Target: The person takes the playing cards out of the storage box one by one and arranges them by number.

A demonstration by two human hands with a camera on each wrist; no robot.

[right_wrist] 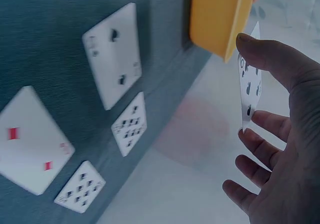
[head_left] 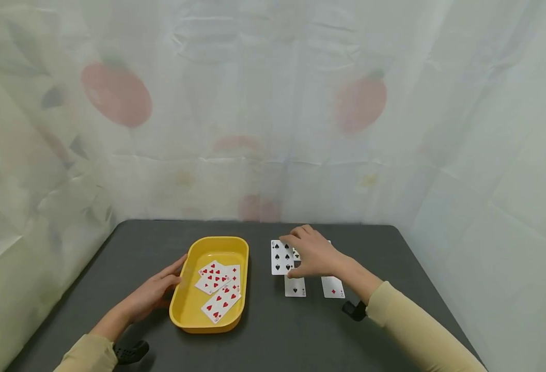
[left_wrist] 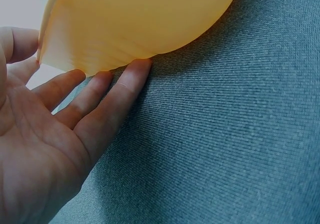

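Note:
A yellow tray (head_left: 189, 305) sits left of centre on the dark grey table and holds several red heart cards (head_left: 219, 287). My left hand (head_left: 154, 292) lies flat beside it, its straight fingers (left_wrist: 95, 97) touching the tray's outer wall (left_wrist: 135, 24). My right hand (head_left: 312, 254) is over the cards on the right and pinches a spade card (right_wrist: 248, 97) between thumb and fingers, lifted off the table. That card shows as the six of spades (head_left: 282, 257) in the head view. Below lie a two of spades (head_left: 295, 287) and a two of diamonds (head_left: 332, 287).
In the right wrist view two more black-suit cards (right_wrist: 130, 124) (right_wrist: 80, 186) lie near the table's far edge. Pale printed sheeting walls in the table at the back and on both sides. Bare table (head_left: 277, 336) runs along the front.

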